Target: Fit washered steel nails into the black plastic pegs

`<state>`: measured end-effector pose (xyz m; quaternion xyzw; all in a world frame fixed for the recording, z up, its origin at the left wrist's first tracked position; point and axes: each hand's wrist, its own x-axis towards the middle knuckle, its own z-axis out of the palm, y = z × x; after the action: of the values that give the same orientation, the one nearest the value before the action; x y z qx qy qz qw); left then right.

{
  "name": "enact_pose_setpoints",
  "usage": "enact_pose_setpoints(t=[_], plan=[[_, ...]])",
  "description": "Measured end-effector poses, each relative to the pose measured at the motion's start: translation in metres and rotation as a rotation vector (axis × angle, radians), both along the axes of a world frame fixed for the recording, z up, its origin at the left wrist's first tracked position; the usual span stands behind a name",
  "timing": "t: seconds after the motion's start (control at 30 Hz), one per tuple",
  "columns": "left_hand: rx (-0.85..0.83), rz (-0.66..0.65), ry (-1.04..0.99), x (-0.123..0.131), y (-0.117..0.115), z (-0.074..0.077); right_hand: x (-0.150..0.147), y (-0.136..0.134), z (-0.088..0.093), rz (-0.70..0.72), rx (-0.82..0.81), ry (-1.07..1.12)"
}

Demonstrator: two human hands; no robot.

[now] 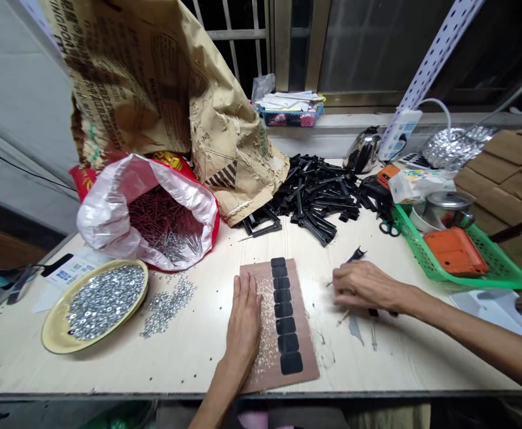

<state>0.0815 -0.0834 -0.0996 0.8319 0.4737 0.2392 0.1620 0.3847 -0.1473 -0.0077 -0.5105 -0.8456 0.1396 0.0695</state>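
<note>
A brown board (pixel 308 357) lies at the table's front edge with a column of several black pads (pixel 284 310) down its middle and a speckle of tiny holes to their left. My left hand (pixel 243 325) rests flat on the board's left part, fingers stretched out. My right hand (pixel 363 286) lies on the table just right of the board, fingers curled down over small metal pins (pixel 373 336) and a black plastic piece (pixel 356 256); what the fingers hold is hidden.
A yellow dish of small silver nuts (pixel 102 301) sits front left beside a loose scatter of nuts (pixel 165 304). Behind are a plastic bag of nails (pixel 162 223), a brown paper sack (pixel 162 83), a pile of black plastic parts (pixel 319 193) and a green basket (pixel 502 277).
</note>
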Motion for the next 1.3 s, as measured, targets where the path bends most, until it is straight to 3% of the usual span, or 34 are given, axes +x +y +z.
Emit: enact_pose_setpoints(t=[0.13, 0.3, 0.47, 0.57, 0.63, 0.93, 1.1, 1.3], plan=[[-0.004, -0.007, -0.018, 0.005, -0.003, -0.002, -0.021, 0.065, 0.000, -0.064, 0.296, 0.004], [0.019, 0.011, -0.038, -0.003, -0.009, 0.016, -0.090, 0.160, -0.033, 0.014, 0.444, -0.103], [0.143, 0.365, 0.109, -0.062, 0.013, 0.045, -0.115, 0.198, -0.063, -0.010, 0.365, -0.168], [0.170, 0.463, 0.222, -0.093, 0.036, 0.049, -0.111, 0.200, -0.071, -0.046, 0.336, -0.134], [0.164, 0.477, 0.277, -0.100, 0.051, 0.047, -0.110, 0.198, -0.072, -0.060, 0.339, -0.136], [0.101, 0.669, 0.421, -0.062, 0.102, 0.038, -0.109, 0.163, -0.053, -0.075, 0.391, -0.039], [0.088, 0.745, 0.382, -0.057, 0.111, 0.029, -0.112, 0.138, -0.044, -0.055, 0.361, 0.087], [0.039, 0.651, 0.360, -0.057, 0.101, 0.035, -0.115, 0.105, -0.028, -0.117, 0.345, 0.212]])
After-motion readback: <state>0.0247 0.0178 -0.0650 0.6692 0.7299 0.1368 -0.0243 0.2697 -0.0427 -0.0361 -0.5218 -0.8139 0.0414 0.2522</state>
